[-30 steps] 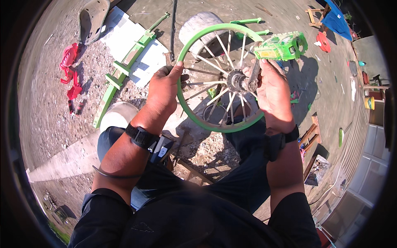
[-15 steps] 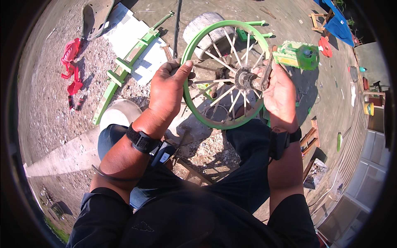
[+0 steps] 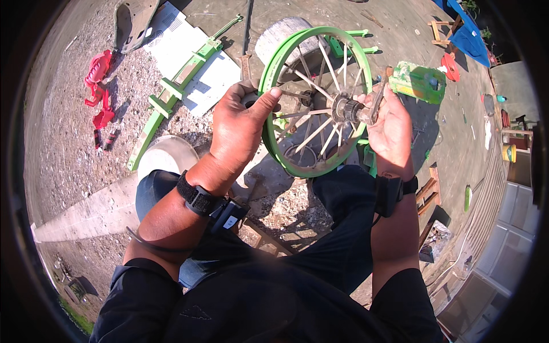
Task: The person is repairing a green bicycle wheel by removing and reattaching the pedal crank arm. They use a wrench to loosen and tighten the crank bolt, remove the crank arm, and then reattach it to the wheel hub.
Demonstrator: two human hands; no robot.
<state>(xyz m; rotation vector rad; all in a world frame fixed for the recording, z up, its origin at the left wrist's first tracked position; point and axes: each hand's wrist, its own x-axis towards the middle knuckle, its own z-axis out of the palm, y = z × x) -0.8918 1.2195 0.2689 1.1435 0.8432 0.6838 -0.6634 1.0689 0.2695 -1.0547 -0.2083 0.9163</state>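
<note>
My left hand (image 3: 243, 117) is closed on the left side of a light-green spoked wheel (image 3: 278, 150), its thumb over the rim and its fingers behind. The wheel is held up tilted above my knees, with its dirty hub (image 3: 345, 110) facing right. My right hand (image 3: 390, 130) is closed round a rusty crank arm (image 3: 376, 106) that comes off the hub; some fingers are hidden behind it. Beyond those fingers, at the crank's outer end, is a green pedal (image 3: 420, 83).
A long green frame bar (image 3: 171, 91) lies on a white panel (image 3: 220, 74) at the left. Pink-red plastic parts (image 3: 100, 86) are on the gravel. A pale cylindrical block (image 3: 283, 40) stands behind the wheel. Wood pieces (image 3: 428, 197) lie at the right.
The wheel has shifted slightly right and turned a little more edge-on. Both hands moved with it and keep their grip; the pedal has moved slightly right and down.
</note>
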